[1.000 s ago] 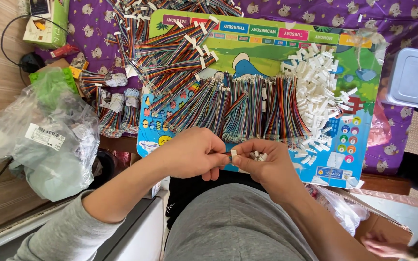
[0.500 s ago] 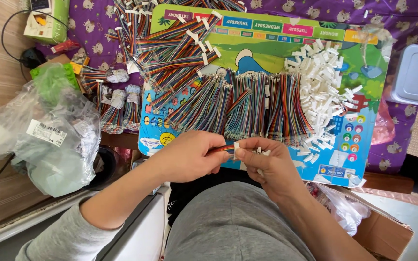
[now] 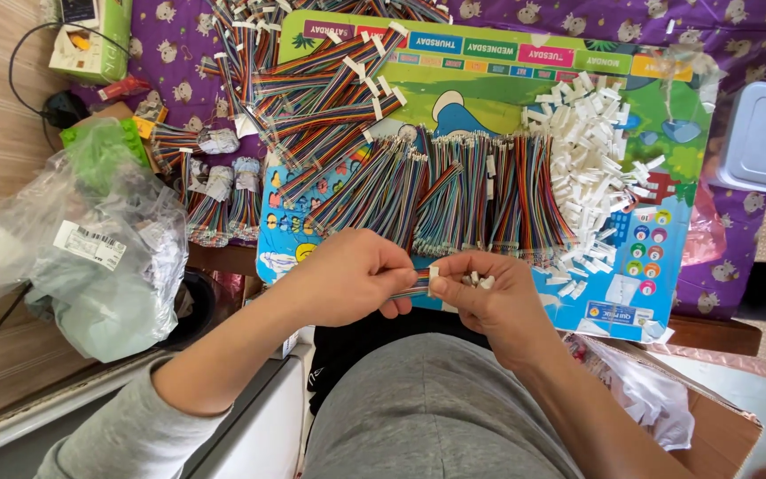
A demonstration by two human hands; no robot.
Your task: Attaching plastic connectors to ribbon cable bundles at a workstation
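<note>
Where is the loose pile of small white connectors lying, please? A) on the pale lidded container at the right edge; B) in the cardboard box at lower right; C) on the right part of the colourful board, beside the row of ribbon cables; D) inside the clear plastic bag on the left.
C: the white connectors lie heaped on the colourful board, just right of the row of ribbon cables.

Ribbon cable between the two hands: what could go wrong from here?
The left hand and right hand pinch a thin ribbon cable at a small white connector; the wires may go in crooked. Spare connectors in the right hand may drop. The loose connector pile lies near the board's edge and may spill.
</note>
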